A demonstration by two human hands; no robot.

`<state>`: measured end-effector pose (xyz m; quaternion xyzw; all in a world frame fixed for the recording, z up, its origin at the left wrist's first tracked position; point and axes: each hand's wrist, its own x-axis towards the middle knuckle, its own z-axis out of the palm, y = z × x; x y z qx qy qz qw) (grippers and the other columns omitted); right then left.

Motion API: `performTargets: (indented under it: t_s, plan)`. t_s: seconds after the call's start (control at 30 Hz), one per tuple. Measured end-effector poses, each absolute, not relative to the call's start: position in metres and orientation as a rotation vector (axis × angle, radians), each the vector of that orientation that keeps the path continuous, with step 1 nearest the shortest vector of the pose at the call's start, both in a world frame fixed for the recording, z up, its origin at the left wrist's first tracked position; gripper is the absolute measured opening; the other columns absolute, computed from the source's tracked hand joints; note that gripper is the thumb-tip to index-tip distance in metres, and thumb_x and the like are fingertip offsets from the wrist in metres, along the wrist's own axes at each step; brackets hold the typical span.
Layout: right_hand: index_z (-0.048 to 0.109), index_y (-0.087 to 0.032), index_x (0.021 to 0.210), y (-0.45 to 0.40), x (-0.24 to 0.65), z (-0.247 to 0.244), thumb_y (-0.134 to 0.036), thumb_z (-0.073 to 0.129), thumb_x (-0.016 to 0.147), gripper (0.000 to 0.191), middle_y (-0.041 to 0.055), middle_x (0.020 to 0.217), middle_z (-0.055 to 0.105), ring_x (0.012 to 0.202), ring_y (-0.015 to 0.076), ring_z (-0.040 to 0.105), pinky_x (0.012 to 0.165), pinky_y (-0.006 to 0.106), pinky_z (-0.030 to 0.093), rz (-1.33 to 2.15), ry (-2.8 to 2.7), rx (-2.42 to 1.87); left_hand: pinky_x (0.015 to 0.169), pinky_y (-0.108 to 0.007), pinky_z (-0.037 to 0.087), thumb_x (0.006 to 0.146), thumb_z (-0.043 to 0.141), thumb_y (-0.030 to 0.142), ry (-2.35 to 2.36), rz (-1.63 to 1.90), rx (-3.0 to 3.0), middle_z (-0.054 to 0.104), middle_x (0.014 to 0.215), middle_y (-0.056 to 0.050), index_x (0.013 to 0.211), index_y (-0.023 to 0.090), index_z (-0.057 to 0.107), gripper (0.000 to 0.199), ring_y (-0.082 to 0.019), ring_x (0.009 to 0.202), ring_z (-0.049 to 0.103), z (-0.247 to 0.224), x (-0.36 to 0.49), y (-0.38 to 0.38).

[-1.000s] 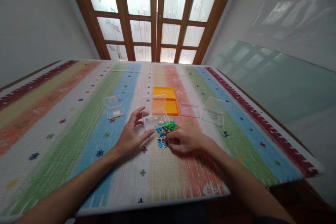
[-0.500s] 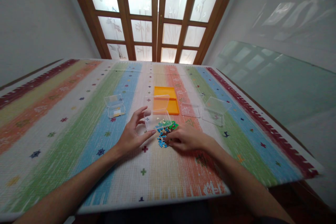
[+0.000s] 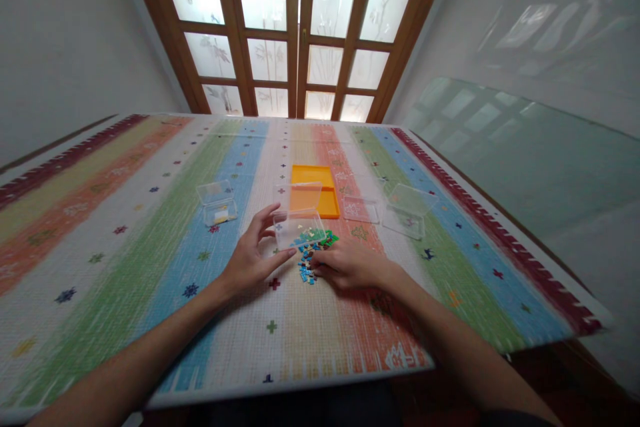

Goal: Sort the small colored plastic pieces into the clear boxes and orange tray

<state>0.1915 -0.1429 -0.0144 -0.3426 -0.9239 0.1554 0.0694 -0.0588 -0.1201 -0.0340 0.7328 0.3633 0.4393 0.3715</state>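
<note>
My left hand [image 3: 256, 250] grips the left side of a clear plastic box [image 3: 286, 235], thumb at its near edge and fingers behind. The box's lid stands raised, and a few pale pieces show through it. A pile of small blue, green, brown and cream building bricks [image 3: 306, 273] lies on the cloth, partly behind the box's near right corner. My right hand [image 3: 350, 262] rests at the pile's right side with its fingers pinched together over the bricks. Whatever is between those fingertips is hidden.
An open orange case [image 3: 329, 203] lies behind the box. To the left stands an open clear box [image 3: 220, 213] with some yellow pieces. Another open clear box [image 3: 404, 223] and a flat clear tray [image 3: 361, 210] are on the right. A striped cloth [image 3: 240, 340] covers the table.
My right hand has shifted slightly left over the pile, its fingers still pinched. My left hand and the clear box hold nearly the same place. The whole view has moved a little.
</note>
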Motion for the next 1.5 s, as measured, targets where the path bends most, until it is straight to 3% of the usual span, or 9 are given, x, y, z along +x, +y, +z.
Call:
performTargets:
  t_s: [0.2, 0.77, 1.33, 1.5]
  plan:
    - [0.069, -0.017, 0.102, -0.147, 0.191, 0.004, -0.027, 0.054, 0.101, 0.018, 0.0004, 0.074, 0.067, 0.064, 0.0126, 0.055, 0.062, 0.024, 0.036, 0.788, -2.513, -0.922, 0.103, -0.048, 0.053, 0.085, 0.077, 0.029, 0.925, 1.104, 1.898, 0.063, 0.138, -0.012, 0.15, 0.031, 0.038, 0.075, -0.027, 0.127, 0.062, -0.034, -0.057, -0.124]
    - [0.077, -0.02, 0.093, -0.138, 0.187, -0.005, -0.016, 0.062, 0.09, 0.015, 0.002, 0.068, 0.072, 0.056, 0.0123, 0.056, 0.057, 0.026, 0.028, 0.133, -2.58, -1.056, 0.104, -0.047, 0.054, 0.086, 0.077, 0.025, 0.767, 1.0, 2.02, 0.061, 0.141, -0.013, 0.153, 0.031, 0.035, 0.079, -0.028, 0.129, 0.061, -0.045, -0.05, -0.134]
    - [0.079, -0.019, 0.094, -0.139, 0.196, 0.001, -0.018, 0.06, 0.091, 0.019, 0.0044, 0.072, 0.075, 0.059, 0.0132, 0.061, 0.059, 0.024, 0.036, 0.15, -2.457, -1.059, 0.103, -0.046, 0.053, 0.086, 0.078, 0.024, 0.792, 1.031, 1.959, 0.062, 0.139, -0.011, 0.152, 0.034, 0.036, 0.079, -0.027, 0.128, 0.061, -0.041, -0.052, -0.132]
    - [0.078, -0.019, 0.094, -0.14, 0.2, 0.007, -0.014, 0.058, 0.084, 0.023, 0.0016, 0.065, 0.071, 0.056, 0.0122, 0.056, 0.059, 0.024, 0.037, 0.263, -2.456, -1.033, 0.103, -0.046, 0.053, 0.086, 0.077, 0.024, 0.784, 1.039, 1.958, 0.062, 0.139, -0.011, 0.151, 0.034, 0.037, 0.077, -0.027, 0.128, 0.061, -0.04, -0.053, -0.132]
